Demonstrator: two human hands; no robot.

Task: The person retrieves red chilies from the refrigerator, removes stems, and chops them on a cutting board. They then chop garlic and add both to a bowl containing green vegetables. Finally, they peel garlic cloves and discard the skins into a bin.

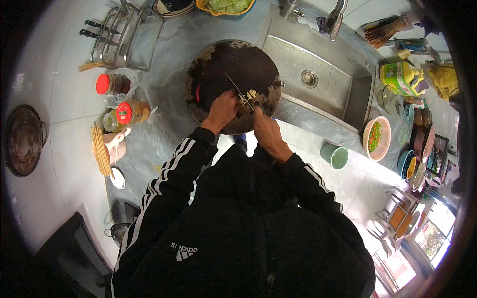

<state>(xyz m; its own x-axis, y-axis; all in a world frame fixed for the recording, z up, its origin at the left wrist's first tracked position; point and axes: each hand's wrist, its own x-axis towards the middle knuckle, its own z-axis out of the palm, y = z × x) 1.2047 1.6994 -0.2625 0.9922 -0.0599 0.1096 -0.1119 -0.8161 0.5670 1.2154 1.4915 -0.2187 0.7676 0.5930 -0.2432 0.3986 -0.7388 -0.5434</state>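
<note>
A round, dark, worn chopping board (231,63) lies on the counter in front of me. My right hand (269,128) grips the handle of a kitchen knife (236,85), whose thin blade points up and to the left across the board. Against the blade, my left hand (224,108) pinches a small pale piece of food (243,100), mostly covered by the fingers. Just beyond the blade, on its right side, lie pale cut pieces (252,94), possibly garlic or ginger. Near the board's left rim is a narrow, curved red piece (198,93).
Right of the board is a steel sink (316,59) with a faucet (337,22). A pink bowl (376,138) holds chopped peppers. Leftward stand red-lidded jars (124,113), a knife rack (123,37) and skewers (101,149). A yellow basket (216,14) of greens sits at the back.
</note>
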